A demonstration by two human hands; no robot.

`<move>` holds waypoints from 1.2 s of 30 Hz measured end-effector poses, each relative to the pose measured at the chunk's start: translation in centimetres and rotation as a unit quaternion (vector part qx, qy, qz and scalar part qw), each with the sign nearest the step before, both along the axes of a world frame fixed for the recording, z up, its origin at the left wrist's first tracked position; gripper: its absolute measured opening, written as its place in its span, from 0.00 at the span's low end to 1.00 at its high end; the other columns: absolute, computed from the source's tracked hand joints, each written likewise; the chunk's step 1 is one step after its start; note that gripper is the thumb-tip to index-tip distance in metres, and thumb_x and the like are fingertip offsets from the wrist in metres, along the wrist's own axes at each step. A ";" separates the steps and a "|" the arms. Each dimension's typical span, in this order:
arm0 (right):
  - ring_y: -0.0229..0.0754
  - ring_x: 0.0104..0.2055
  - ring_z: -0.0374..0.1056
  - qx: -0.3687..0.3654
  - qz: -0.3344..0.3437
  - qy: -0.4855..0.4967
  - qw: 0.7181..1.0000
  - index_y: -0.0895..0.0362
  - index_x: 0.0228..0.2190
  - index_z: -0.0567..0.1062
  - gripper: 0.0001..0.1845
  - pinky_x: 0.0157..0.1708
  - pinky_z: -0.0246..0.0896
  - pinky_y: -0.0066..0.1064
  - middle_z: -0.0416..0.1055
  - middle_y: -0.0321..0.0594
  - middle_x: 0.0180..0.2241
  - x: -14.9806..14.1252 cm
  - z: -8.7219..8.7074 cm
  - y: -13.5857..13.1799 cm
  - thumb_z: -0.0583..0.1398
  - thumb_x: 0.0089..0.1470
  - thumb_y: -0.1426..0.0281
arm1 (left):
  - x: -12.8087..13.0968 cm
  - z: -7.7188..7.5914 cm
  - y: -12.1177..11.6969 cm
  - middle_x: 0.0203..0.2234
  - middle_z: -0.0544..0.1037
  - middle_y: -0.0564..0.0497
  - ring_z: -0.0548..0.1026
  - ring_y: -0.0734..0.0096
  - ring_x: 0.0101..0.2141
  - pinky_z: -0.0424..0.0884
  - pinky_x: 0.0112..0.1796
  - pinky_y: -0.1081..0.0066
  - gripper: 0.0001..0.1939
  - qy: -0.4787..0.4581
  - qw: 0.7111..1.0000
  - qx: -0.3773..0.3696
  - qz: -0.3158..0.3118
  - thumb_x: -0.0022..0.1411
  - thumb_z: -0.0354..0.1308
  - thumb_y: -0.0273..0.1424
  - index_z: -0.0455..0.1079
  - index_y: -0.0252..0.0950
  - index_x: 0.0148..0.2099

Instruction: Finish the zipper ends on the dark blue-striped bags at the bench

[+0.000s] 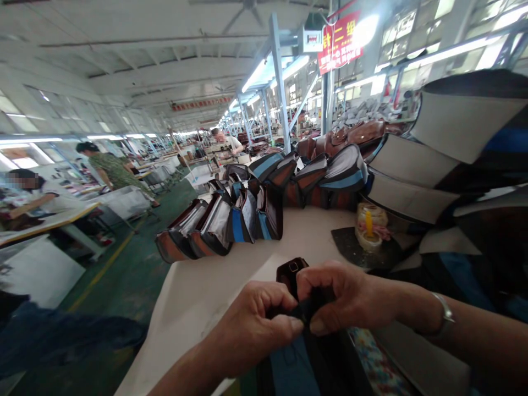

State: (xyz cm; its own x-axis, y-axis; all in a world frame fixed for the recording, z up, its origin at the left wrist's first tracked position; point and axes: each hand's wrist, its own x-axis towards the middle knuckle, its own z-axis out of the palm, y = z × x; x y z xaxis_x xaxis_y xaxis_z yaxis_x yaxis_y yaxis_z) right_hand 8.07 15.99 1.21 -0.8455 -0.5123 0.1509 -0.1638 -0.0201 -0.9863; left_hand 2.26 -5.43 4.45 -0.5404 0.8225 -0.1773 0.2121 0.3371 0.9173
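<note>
A pale surface (198, 297) is lined with a row of half-made bags (231, 220). At its near edge, a dark bag piece (303, 313) is pinched between the left hand (251, 324) and right hand (342, 297), fingers clamped on it.

dark strap (307, 311) mostly hidden under fingers (289, 324), bag (297, 368) cut off below

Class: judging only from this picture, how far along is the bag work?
Done: a row of assembled bags stands on the table. In hand: left hand and right hand pinch a dark strap piece. Left: stacked panels wait alongside.
</note>
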 end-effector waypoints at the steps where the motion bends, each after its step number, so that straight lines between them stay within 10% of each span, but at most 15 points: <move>1: 0.30 0.24 0.53 -0.018 0.006 -0.014 1.000 0.62 0.34 0.72 0.15 0.21 0.47 0.20 0.62 0.29 0.25 -0.1 -0.2 0.0 0.71 0.50 0.69 | 0.1 0.1 0.1 0.24 0.65 0.54 0.62 0.72 0.28 0.56 0.30 0.69 0.11 -0.001 1.000 -0.001 -0.001 0.52 0.59 0.37 0.69 0.34 0.28; 19: 0.37 0.32 0.57 0.067 -0.080 0.057 0.993 0.60 0.39 0.72 0.20 0.29 0.52 0.26 0.65 0.35 0.32 0.7 -0.6 0.1 0.67 0.53 0.58 | 0.4 0.1 0.5 0.23 0.62 0.56 0.59 0.74 0.27 0.54 0.28 0.71 0.06 0.017 0.999 -0.039 0.000 0.53 0.54 0.32 0.66 0.34 0.28; 31: 0.34 0.25 0.57 0.222 -0.239 0.225 0.918 0.58 0.28 0.71 0.09 0.26 0.49 0.26 0.65 0.32 0.24 1.0 -1.0 -1.4 0.58 0.41 0.80 | 0.4 -0.5 0.9 0.22 0.58 0.57 0.56 0.75 0.26 0.51 0.26 0.70 0.09 0.040 0.997 -0.071 0.014 0.56 0.53 0.34 0.66 0.34 0.27; 36: 0.34 0.25 0.57 0.160 -0.192 0.160 0.955 0.59 0.29 0.73 0.08 0.24 0.49 0.24 0.65 0.32 0.24 0.9 -0.5 -1.0 0.57 0.44 0.80 | 0.7 -0.2 0.9 0.20 0.58 0.57 0.55 0.76 0.24 0.49 0.25 0.70 0.11 0.018 0.997 -0.072 0.025 0.54 0.54 0.37 0.67 0.33 0.27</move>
State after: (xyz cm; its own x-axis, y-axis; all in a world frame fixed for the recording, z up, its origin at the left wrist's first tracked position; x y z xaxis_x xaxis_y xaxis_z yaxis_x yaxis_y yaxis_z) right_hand 8.97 14.96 0.69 -0.9172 -0.2368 0.3205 -0.3924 0.3967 -0.8298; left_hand 2.95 -4.51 4.20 -0.5884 0.7616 -0.2717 0.2232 0.4759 0.8507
